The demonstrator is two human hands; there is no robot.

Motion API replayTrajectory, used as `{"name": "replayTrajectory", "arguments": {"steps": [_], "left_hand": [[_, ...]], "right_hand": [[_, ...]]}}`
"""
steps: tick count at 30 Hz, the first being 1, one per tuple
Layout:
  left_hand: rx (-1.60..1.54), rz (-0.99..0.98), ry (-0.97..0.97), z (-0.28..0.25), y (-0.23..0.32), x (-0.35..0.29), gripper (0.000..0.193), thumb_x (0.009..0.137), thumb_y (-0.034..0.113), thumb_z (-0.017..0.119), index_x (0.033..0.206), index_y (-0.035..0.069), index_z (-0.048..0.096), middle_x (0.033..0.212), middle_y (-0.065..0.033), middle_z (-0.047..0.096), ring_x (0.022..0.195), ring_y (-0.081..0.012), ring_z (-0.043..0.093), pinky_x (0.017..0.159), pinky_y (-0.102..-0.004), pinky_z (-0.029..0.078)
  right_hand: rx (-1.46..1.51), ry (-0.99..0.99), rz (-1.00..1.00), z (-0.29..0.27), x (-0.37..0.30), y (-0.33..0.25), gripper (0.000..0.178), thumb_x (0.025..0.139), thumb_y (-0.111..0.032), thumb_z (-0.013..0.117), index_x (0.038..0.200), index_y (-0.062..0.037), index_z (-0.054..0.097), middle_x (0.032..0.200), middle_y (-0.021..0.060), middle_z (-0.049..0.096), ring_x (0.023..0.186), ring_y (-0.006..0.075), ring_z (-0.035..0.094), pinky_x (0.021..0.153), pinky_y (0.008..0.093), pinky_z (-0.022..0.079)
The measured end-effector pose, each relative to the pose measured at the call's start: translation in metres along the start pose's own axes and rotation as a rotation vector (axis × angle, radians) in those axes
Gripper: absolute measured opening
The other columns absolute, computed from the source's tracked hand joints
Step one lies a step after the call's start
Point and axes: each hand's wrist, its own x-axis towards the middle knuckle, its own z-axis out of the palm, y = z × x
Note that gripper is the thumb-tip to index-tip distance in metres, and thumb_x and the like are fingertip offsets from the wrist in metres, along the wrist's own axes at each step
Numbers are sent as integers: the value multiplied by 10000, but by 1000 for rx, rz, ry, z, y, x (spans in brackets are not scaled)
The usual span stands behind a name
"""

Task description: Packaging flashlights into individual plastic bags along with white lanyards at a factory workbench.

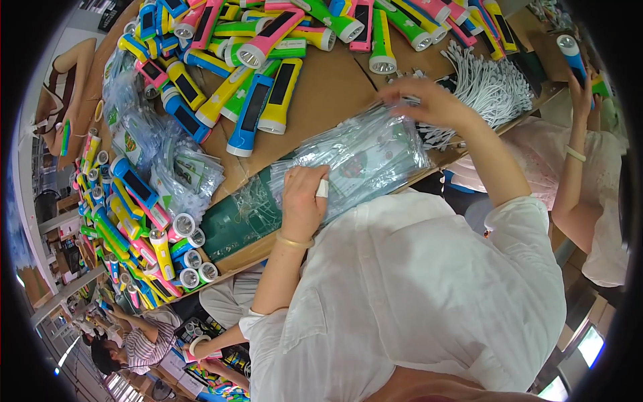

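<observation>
A stack of clear plastic bags (365, 157) with printed inserts lies along the near edge of the table in front of me. My left hand (305, 197) is on the left end of the stack, its fingers curled down on the plastic bags, with a white wrap or strip by the thumb. Over the far right end of the stack is my right hand (429, 100), its fingers smeared by motion; whether it holds anything is unclear. Just right of it lies a bundle of white cables (485, 87).
Flashlights in several colours (251, 110) are heaped at the back, and more flashlights (134, 228) pile up at the left. Other clear bags (184, 167) lie between them. A co-worker at right holds a blue flashlight (573, 60); other people sit at left.
</observation>
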Motion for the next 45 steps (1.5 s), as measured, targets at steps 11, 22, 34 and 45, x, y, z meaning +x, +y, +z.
{"name": "replayTrajectory", "arguments": {"steps": [11, 22, 34, 45], "left_hand": [[72, 360, -162, -2, 24, 35, 320, 664, -53, 670, 960, 68, 657, 1059, -76, 663, 995, -283, 598, 905, -426, 472], [-270, 336, -242, 10, 15, 33, 315, 652, -75, 655, 932, 63, 693, 933, -80, 648, 874, -282, 633, 792, -391, 536], [-361, 301, -188, 3, 15, 30, 196, 737, -24, 719, 921, 38, 695, 888, -107, 620, 834, -307, 610, 722, -387, 509], [-267, 189, -109, 5, 4, 23, 193, 736, -40, 696, 915, 26, 674, 939, -125, 628, 872, -325, 605, 772, -396, 509]], "right_hand": [[-943, 236, -278, -44, 61, 62, 478, 821, -51, 723, 1273, -166, 625, 1416, 46, 555, 1310, 291, 526, 1078, 423, 475], [484, 299, 18, 26, -29, -67, 485, 976, -152, 691, 1403, -16, 506, 1204, 72, 681, 1089, 159, 641, 935, 343, 517], [-469, -377, 26, 48, -31, -88, 310, 842, -230, 763, 1096, -82, 666, 938, 153, 692, 948, 357, 677, 831, 474, 537], [-850, 145, 464, -59, -86, -33, 299, 799, -98, 787, 1092, -110, 727, 1224, 67, 645, 1033, 305, 677, 866, 422, 557]]}}
